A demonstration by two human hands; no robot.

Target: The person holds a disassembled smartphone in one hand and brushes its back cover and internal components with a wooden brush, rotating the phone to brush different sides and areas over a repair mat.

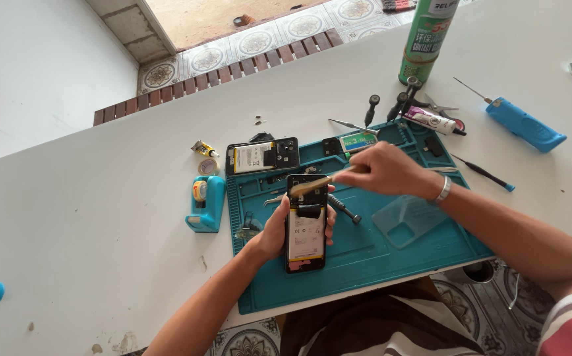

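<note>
A: What's in the left hand (274, 232)?

B: An opened black smartphone with its back cover off and battery showing (305, 224), just below the centre of the frame. The fingers wrap around its edges from beneath, holding it above the teal silicone repair mat (365, 257).

A: And the right hand (386, 170)?

B: It's closed around the handle of a pale bristle brush (315, 184), whose bristles touch the phone's upper end.

A: What lies around them?

B: Above the phone, on the mat's upper left, a second black phone body with a white battery (262, 157). Right of the phone, a black-handled screwdriver (344, 209) and a clear plastic phone case (410, 219). Left of the mat, a light blue tape dispenser (205, 204). At upper right, a green spray can (427, 36) and a blue handheld tool with a metal tip (523, 123) on the white table (101, 198).
</note>
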